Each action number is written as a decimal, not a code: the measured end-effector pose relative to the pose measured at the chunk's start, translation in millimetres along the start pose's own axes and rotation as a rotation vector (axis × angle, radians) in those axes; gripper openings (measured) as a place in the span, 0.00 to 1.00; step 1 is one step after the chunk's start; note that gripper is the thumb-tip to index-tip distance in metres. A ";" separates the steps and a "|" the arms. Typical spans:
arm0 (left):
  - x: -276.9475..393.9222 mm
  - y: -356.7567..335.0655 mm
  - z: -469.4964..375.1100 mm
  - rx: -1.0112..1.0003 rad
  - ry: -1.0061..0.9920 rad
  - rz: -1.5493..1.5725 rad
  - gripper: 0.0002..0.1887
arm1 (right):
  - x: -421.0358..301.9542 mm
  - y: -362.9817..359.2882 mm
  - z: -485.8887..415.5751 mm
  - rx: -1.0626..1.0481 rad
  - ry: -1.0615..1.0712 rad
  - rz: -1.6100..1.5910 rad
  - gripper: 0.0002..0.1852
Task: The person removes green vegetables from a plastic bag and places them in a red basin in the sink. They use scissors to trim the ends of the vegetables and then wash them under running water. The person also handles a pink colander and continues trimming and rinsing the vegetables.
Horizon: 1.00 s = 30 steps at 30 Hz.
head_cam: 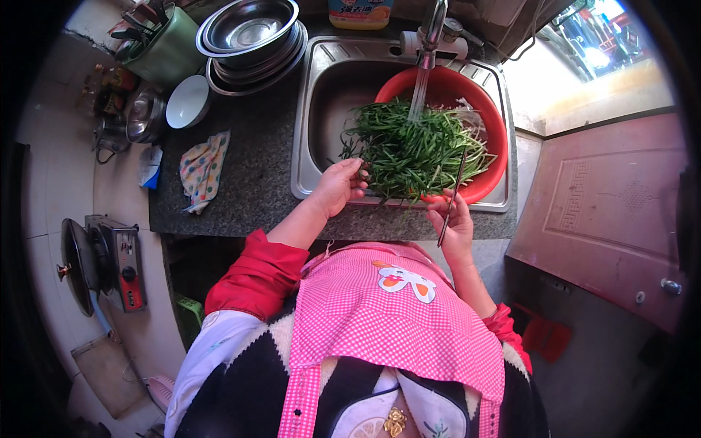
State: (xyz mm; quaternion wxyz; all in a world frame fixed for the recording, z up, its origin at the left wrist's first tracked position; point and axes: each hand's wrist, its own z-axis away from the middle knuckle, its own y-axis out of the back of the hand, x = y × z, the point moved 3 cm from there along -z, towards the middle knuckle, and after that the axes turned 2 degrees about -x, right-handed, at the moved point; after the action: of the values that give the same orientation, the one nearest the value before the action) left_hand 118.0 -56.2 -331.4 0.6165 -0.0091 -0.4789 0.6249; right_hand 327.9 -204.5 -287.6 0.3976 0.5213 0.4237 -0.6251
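Observation:
A big heap of Chinese chives (416, 150) lies across a red plastic basin (497, 148) in the steel sink (328, 104). Water (419, 96) runs onto it from the faucet (430, 41). At the leaf-tip side, my left hand (339, 186) has its fingers curled around a few dark leaf ends, partly hidden by the fingers. By the basin's near rim, my right hand (455, 222) grips a long thin metal implement (460, 175), seen edge-on, pointing up over the pale stems. Its exact kind is not clear.
Stacked steel bowls (249, 33) stand left of the sink, near a white bowl (188, 102) and a dotted cloth (204, 171) on the stone counter (257, 164). Behind the sink is a detergent bottle (358, 13). A portable gas stove (118, 263) sits far left; a reddish door (602, 202) is at right.

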 end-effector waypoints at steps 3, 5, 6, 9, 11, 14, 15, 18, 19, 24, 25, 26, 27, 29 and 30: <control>0.3 4.4 3.5 0.138 -0.051 -0.106 0.10 | 0.2 -2.5 0.1 -0.007 -0.011 0.007 0.29; 3.2 -8.6 6.3 0.189 -0.105 -0.179 0.12 | -2.1 -4.0 0.7 -0.007 -0.022 0.004 0.29; 3.8 -16.6 7.1 0.215 -0.133 -0.217 0.14 | -3.4 -5.3 1.1 -0.007 -0.026 -0.009 0.28; -1.8 -39.0 4.5 0.084 -0.168 -0.325 0.18 | -2.8 -5.3 1.5 -0.003 -0.015 -0.015 0.29; -1.0 -48.4 4.0 0.012 -0.096 -0.211 0.17 | -2.7 -3.4 2.1 0.002 0.001 -0.004 0.29; 4.7 -55.4 9.3 -0.102 -0.052 -0.058 0.10 | -6.6 -0.6 5.2 0.018 -0.001 -0.024 0.29; 6.4 -52.0 10.4 -0.123 -0.051 -0.036 0.09 | -5.1 1.6 6.1 0.026 0.012 -0.030 0.29; 11.7 -42.8 16.8 -0.114 -0.066 0.001 0.08 | -0.5 5.7 8.3 0.048 0.031 -0.049 0.29; 13.7 -40.8 19.7 -0.125 -0.072 -0.029 0.09 | -0.1 6.3 9.4 0.056 0.022 -0.050 0.29; 20.0 -38.0 27.8 -0.118 -0.122 -0.059 0.12 | 5.2 8.5 11.0 0.056 0.017 -0.032 0.30; 18.9 -36.3 26.9 -0.131 -0.114 -0.043 0.12 | 4.7 8.2 10.5 0.051 0.021 -0.020 0.29; 16.5 -33.1 24.5 -0.144 -0.106 -0.027 0.12 | 4.2 7.5 9.9 0.046 0.025 -0.007 0.29; 15.5 -31.4 23.4 -0.157 -0.098 -0.010 0.13 | 3.2 6.1 9.3 0.042 0.027 -0.006 0.29; 14.6 -33.8 23.4 -0.132 -0.067 0.058 0.13 | 0.4 4.2 9.2 0.037 0.028 -0.001 0.30; 14.3 -36.3 23.3 -0.120 -0.051 0.092 0.13 | 0.1 2.9 9.2 0.016 0.029 -0.012 0.30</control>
State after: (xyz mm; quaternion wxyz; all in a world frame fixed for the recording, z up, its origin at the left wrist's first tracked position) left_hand 128.2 -66.6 -288.4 0.5732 -0.0520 -0.5300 0.6227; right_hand 327.8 -214.2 -287.1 0.3833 0.5309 0.4276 -0.6232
